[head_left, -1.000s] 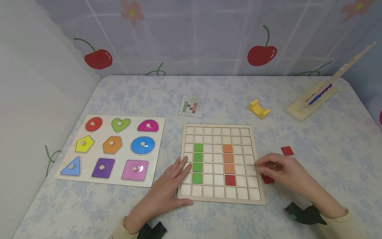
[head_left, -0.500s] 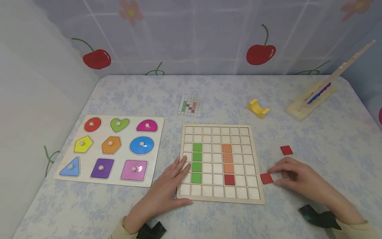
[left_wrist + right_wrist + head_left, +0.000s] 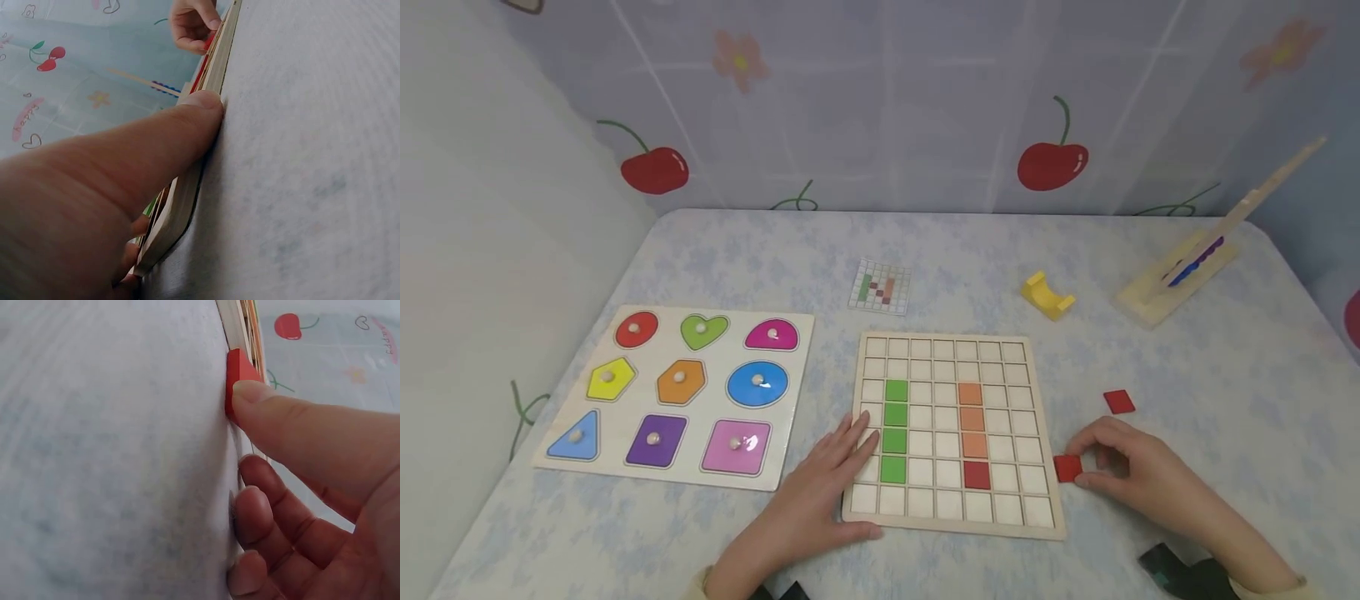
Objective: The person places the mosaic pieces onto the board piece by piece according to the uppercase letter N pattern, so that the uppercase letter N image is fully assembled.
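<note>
A wooden grid board [image 3: 947,531] lies flat mid-table, with a column of green tiles [image 3: 895,439], several orange tiles [image 3: 972,419] and one red tile [image 3: 977,475] in its cells. My left hand [image 3: 816,492] rests on the board's left edge, fingers spread over the rim and thumb at the near side. Just beyond the board's right edge, my right hand [image 3: 1123,467] pinches a loose red square tile [image 3: 1067,468] between thumb and index finger. In the right wrist view the thumb presses that red tile [image 3: 240,372]; the index fingertip is hidden. Another red tile [image 3: 1119,402] lies farther back.
A knobbed shape puzzle [image 3: 711,342] lies at the left. Behind the board sits a small card with a coloured grid [image 3: 880,286]. A yellow curved block [image 3: 1047,297] and a wooden stand with blue and purple beads [image 3: 1180,275] are at the back right.
My right hand first drew back from the board's edge, uncovering the red tile, then closed in on that tile. My left hand stays on the board. The head view has tilted up slightly.
</note>
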### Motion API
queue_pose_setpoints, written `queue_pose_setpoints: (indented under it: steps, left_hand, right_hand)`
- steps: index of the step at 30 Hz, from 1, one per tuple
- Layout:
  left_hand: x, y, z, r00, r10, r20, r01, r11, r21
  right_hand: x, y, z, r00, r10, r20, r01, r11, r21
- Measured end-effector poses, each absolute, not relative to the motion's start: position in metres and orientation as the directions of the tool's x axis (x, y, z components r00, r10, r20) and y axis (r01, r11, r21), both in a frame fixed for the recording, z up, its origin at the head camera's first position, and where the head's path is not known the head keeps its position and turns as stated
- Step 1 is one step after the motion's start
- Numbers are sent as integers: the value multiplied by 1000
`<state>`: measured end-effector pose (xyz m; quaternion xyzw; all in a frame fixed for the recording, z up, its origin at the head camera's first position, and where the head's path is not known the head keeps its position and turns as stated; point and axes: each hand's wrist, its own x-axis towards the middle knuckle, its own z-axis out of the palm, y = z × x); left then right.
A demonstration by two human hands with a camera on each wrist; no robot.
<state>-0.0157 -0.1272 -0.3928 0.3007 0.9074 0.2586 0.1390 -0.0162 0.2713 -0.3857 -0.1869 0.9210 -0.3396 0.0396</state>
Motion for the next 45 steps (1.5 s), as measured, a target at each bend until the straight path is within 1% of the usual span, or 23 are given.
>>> queue_pose_setpoints:
  steps: [2, 7, 9, 12, 16, 19, 23, 27, 33, 38, 45]
  left_hand:
    - [-15, -127, -393, -778, 621, -96, 478, 684, 552]
    - [-16, -126, -393, -780, 617, -102, 475, 690, 546]
    - [-16, -126, -393, -780, 618, -102, 477, 692, 542]
    - [-16, -126, -393, -779, 619, -99, 481, 692, 539]
    - [-16, -126, -392, -779, 621, -88, 489, 689, 535]
    - [-17, -126, -392, -779, 623, -71, 500, 685, 530]
    - [-17, -126, -392, -779, 624, -65, 501, 681, 534]
    - [-16, -126, -393, -783, 614, -93, 480, 693, 537]
    - [-14, -126, -392, -787, 608, -105, 471, 702, 534]
    - [-14, -126, -393, -784, 615, -88, 485, 694, 532]
    - [-14, -126, -392, -783, 613, -101, 474, 695, 541]
  right_hand:
    - [-15, 269, -385, -932, -359, 46, -306, 713, -631]
    - [-18, 267, -380, -942, -335, -29, -241, 733, -635]
    - [-20, 267, -377, -942, -334, -37, -232, 726, -647]
    - [-24, 267, -372, -945, -328, -14, -232, 698, -678]
    - [-31, 256, -364, -955, -297, -2, -195, 634, -749]
    - [-39, 239, -361, -957, -288, -17, -151, 552, -820]
    - [-47, 214, -363, -946, -323, -25, -122, 427, -896]
    - [-52, 189, -368, -935, -352, -28, -113, 375, -920]
    - [-58, 166, -376, -921, -388, -19, -159, 422, -892]
    - [-59, 162, -379, -916, -401, -8, -196, 465, -863]
    - [-58, 160, -380, -905, -425, -8, -226, 499, -837]
